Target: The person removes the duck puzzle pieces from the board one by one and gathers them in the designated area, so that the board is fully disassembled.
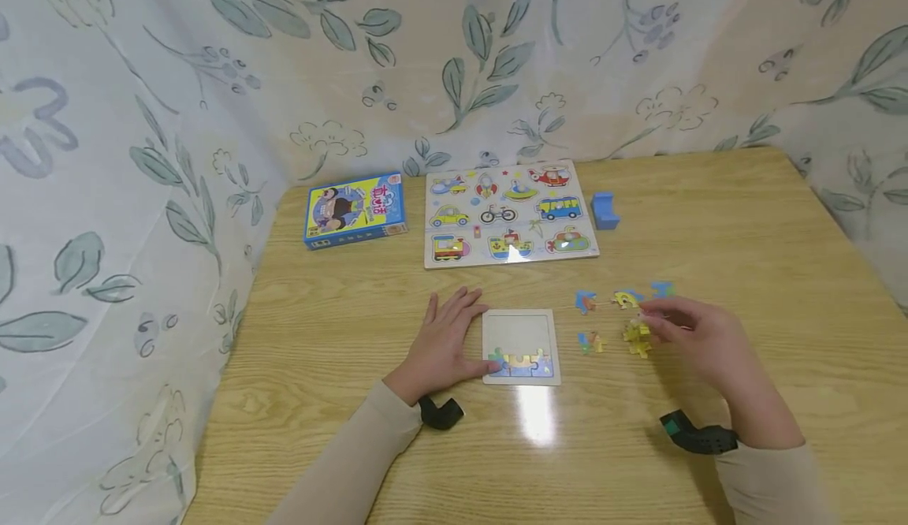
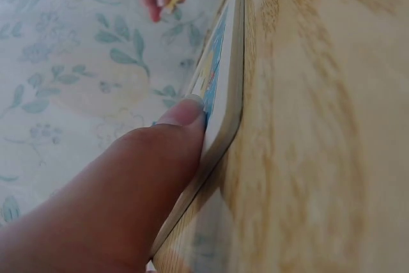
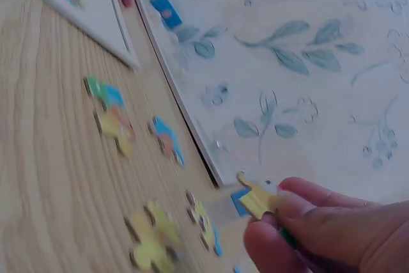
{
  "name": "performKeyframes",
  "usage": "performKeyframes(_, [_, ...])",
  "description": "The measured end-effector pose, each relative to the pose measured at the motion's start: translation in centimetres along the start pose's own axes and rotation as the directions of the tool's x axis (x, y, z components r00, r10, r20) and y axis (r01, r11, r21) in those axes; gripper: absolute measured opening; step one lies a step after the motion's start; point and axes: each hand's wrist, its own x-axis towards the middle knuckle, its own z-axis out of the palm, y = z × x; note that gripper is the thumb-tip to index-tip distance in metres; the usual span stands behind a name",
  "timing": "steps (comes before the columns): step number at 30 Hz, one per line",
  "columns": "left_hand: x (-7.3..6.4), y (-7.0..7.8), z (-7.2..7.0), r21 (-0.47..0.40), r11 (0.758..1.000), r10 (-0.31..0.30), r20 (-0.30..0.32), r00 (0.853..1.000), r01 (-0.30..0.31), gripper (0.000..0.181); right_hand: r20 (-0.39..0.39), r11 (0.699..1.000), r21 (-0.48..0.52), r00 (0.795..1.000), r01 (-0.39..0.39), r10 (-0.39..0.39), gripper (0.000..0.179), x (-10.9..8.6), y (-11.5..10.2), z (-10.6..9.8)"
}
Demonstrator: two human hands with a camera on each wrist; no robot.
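Observation:
A small square puzzle tray (image 1: 518, 329) lies on the table, with joined jigsaw pieces (image 1: 522, 365) along its near side. My left hand (image 1: 443, 348) rests at the tray's left side, fingers stretched out, its thumb (image 2: 182, 114) pressing on the near-left corner. Over on the right, my right hand (image 1: 702, 344) pinches a yellow jigsaw piece (image 3: 257, 201) between thumb and fingers, above the table. Below and left of it are loose pieces, among them a yellow piece (image 3: 153, 238), a blue and orange piece (image 1: 586, 301) and a green and blue piece (image 3: 105, 94).
Behind the tray lies a knob puzzle board (image 1: 464, 253) with vehicle pictures. A blue and yellow card box (image 1: 355, 210) stands to its left, and a small blue chair-shaped block (image 1: 605, 211) to its right. A leaf-patterned cloth (image 1: 397, 76) hangs along the table's back edge.

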Motion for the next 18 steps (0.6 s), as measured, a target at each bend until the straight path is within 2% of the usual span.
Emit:
performKeyframes(4, [0.0,-0.1,0.0,0.008,1.0,0.005,-0.005,1.0,-0.005,0.095,-0.015,0.999,-0.043,1.0,-0.009,0.008,0.034,-0.4,1.9,-1.0])
performKeyframes(10, [0.1,-0.2,-0.2,0.017,1.0,0.015,-0.021,1.0,-0.015,0.095,-0.091,0.993,-0.062,0.992,-0.097,0.091,0.036,-0.8,3.7,-1.7])
performKeyframes(12, [0.1,-0.2,-0.2,0.018,1.0,0.015,-0.021,1.0,-0.015,0.095,-0.086,0.991,-0.051,0.989,-0.121,0.117,0.038,-1.0,4.1,-1.7])
performKeyframes(18, [0.0,-0.1,0.0,-0.001,1.0,-0.002,-0.001,1.0,0.002,0.096,-0.07,0.981,-0.116,0.986,-0.157,0.15,0.044,-1.1,4.6,-1.0])
